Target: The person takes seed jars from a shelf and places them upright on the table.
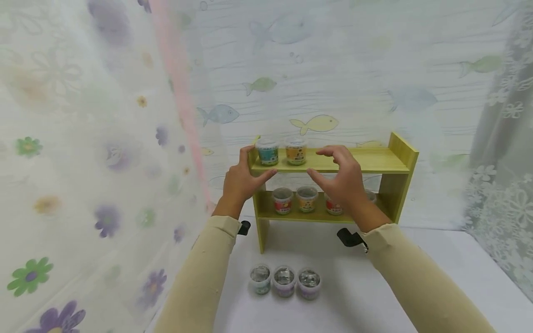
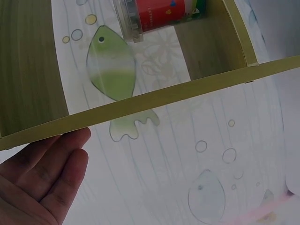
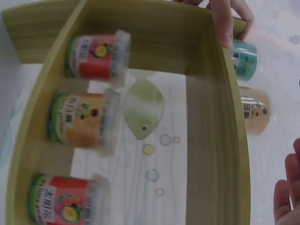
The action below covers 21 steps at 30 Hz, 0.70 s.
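Note:
My left hand (image 1: 241, 181) is at the left end of a yellow-green two-tier shelf (image 1: 358, 159). Its fingers lie along the outside of the side panel, and its thumb reaches across the front edge of the upper tier. Close by on that tier stands a lidded teal-label cup (image 1: 268, 153), with a lidded orange-label cup (image 1: 296, 151) to its right. My right hand (image 1: 343, 178) hovers before the upper tier, right of the orange-label cup, thumb and fingers spread around nothing. In the right wrist view, the left hand's fingers (image 3: 224, 23) touch the shelf's corner.
On the lower tier stand a red-label cup (image 1: 282, 201), an orange-label cup (image 1: 307, 200) and another red-label cup (image 1: 333, 207); a further cup (image 1: 370, 196) is partly behind the right hand. Three foil-topped cups (image 1: 284, 281) sit in a row on the white table (image 1: 358, 296).

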Tool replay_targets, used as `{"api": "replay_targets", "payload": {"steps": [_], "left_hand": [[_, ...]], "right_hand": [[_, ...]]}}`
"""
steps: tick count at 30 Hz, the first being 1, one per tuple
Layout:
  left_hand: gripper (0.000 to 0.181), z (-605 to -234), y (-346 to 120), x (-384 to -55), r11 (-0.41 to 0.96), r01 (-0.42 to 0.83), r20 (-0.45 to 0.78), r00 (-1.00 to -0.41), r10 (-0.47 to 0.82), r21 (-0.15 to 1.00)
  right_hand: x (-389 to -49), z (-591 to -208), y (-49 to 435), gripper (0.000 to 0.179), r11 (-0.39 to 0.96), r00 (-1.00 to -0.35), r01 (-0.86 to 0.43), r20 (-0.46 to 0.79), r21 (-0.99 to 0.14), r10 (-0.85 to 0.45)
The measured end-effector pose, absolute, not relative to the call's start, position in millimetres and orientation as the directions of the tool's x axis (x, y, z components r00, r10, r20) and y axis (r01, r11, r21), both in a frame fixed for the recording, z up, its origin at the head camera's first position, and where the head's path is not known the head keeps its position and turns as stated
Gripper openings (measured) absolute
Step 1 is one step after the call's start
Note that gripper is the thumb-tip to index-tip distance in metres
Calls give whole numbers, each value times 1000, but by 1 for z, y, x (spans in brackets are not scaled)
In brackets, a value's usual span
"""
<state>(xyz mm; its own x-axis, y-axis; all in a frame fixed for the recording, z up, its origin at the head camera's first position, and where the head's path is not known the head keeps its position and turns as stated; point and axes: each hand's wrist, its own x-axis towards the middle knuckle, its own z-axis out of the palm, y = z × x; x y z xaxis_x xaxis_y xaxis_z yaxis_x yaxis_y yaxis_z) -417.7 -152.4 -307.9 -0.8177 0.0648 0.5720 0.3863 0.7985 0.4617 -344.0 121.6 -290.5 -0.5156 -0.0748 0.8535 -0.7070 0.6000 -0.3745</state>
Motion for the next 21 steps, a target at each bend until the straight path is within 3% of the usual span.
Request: {"api": "replay_targets", "payload": {"steps": [8,21], "left_hand": [[103,-311,-149,-417,795,388,571,-818,65,466],[102,-308,-152,-417,791,397,580,-812,66,465]], "right_hand": [[-357,-272,122,63,570,-697,-595,717,-566,-15],[-380,-244,112,91,534,-874,-448,478,-717,-91]]}}
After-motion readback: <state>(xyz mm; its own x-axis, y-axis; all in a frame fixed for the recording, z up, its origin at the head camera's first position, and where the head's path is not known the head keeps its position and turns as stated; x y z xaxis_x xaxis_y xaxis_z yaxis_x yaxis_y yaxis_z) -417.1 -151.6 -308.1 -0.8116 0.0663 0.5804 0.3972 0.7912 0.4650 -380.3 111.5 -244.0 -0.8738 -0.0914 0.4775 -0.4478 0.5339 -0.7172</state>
